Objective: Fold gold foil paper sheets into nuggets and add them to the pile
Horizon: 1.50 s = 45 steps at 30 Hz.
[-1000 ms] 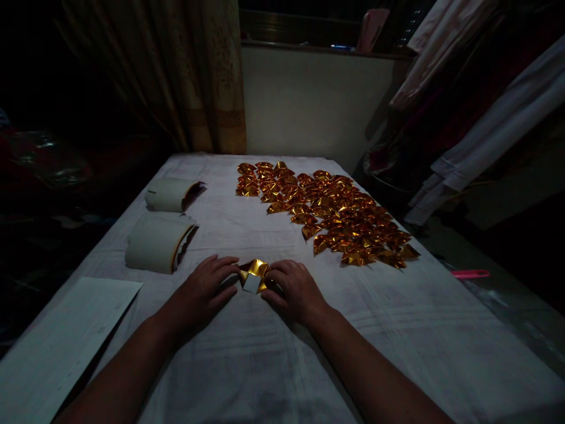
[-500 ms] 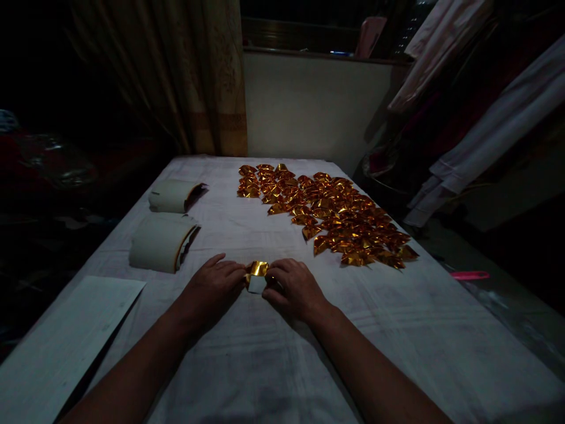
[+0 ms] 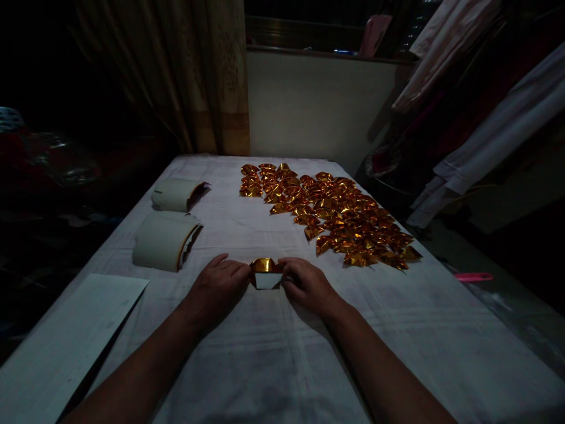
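A small piece of gold foil paper [image 3: 266,272], gold on top and white below, sits between my two hands on the white cloth-covered table [image 3: 273,353]. My left hand [image 3: 218,285] pinches its left end with curled fingers. My right hand [image 3: 308,284] pinches its right end the same way. Beyond my hands, a large spread of folded gold paper pieces [image 3: 335,215] covers the right half of the table.
Two curled stacks of whitish paper [image 3: 165,241] [image 3: 176,194] lie at the left. A flat white sheet [image 3: 66,341] rests at the near left corner. A curtain [image 3: 198,76] hangs behind, clothes [image 3: 485,106] hang at the right, and a pink object [image 3: 472,276] lies off the table's right edge.
The gold paper has been pulled wider and flatter between my hands. My right hand has shifted slightly right. The view has drifted a little.
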Each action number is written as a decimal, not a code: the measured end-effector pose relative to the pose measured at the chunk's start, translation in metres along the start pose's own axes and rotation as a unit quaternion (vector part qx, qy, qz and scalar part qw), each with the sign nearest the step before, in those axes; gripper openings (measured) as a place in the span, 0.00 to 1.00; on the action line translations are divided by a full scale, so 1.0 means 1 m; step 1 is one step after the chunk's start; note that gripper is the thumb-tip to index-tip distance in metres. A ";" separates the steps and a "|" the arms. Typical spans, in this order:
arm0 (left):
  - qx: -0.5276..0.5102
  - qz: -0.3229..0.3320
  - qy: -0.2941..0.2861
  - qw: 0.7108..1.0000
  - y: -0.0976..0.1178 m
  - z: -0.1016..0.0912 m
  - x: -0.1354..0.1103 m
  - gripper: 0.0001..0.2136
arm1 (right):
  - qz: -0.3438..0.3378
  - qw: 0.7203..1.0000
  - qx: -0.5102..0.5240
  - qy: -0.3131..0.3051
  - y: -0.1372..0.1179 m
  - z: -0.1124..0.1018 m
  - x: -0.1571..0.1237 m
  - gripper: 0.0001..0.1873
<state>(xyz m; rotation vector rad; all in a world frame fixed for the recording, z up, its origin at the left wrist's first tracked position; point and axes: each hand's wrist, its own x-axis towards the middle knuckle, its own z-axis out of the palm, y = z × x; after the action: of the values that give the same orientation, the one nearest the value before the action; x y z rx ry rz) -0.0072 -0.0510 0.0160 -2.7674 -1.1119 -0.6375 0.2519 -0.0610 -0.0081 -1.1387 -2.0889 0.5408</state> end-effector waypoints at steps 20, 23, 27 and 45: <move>-0.009 0.021 -0.008 1.000 -0.001 -0.001 0.000 0.14 | -0.066 0.992 -0.098 -0.035 -0.012 0.008 0.005 0.10; 0.002 0.031 -0.009 0.999 0.000 -0.001 0.001 0.14 | -0.065 0.990 -0.113 -0.047 -0.015 0.005 0.006 0.13; 0.028 0.048 -0.011 0.998 0.001 0.000 0.003 0.12 | -0.054 0.984 -0.159 -0.064 -0.023 0.006 0.011 0.12; 0.149 0.130 -0.105 0.975 0.001 0.002 0.019 0.07 | -0.040 0.970 -0.210 -0.116 -0.028 0.004 0.013 0.15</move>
<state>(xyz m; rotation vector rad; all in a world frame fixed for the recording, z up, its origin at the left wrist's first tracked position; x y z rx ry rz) 0.0063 -0.0394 0.0218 -2.6897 -0.7776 -0.1370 0.2279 -0.0650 0.0119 -1.2615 -2.5219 0.1998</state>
